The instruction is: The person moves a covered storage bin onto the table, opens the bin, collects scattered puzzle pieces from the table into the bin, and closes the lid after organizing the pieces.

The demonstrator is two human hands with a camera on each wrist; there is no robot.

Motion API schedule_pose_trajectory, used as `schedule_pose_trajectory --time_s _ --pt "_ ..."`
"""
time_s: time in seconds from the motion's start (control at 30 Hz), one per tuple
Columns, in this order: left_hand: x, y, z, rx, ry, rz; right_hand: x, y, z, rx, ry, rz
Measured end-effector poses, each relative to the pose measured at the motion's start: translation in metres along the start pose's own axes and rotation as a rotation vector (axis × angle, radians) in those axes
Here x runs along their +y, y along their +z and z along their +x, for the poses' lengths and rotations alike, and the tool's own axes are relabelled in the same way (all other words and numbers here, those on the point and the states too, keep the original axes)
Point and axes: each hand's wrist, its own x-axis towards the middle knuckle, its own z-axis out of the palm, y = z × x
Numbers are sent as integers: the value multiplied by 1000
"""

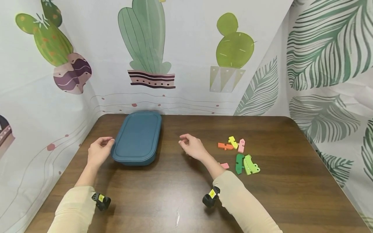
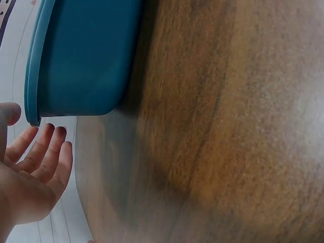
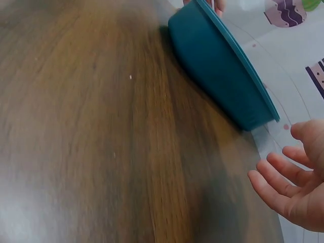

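Blue tray (image 1: 137, 137) lies between left hand (image 1: 98, 152) and right hand (image 1: 192, 147) (both loosely spread, holding nothing).

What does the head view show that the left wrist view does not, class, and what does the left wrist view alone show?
Only the head view shows the right hand, open and apart from the blue tray, and the coloured pieces lying to its right on the table.

Only the left wrist view shows the tray's side wall from low down, under its rim, and the palm side of the left hand.

Both show the left hand open beside the tray's edge, holding nothing, and the dark wooden table.
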Motion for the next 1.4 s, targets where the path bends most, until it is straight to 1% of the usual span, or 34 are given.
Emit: schedule_pose_trajectory --time_s 0.17,0.33,0.63,0.93,1.03,1.23,1.4 --pt "0 0 1 -26 5 1 -12 10 2 -39 19 77" --pt "1 1 2 -64 28 9 -25 21 4 -60 24 119" --pt "3 3 3 -81 49 21 -39 37 6 -71 24 88" --pt "1 6 3 -105 50 19 -47 50 7 -85 60 74" --pt "0 7 3 -111 45 20 -49 54 8 -87 76 119" --pt "-1 8 3 -117 40 10 -52 63 9 -73 130 297" --pt "0 8 4 -124 34 2 -56 69 11 -49 161 394"
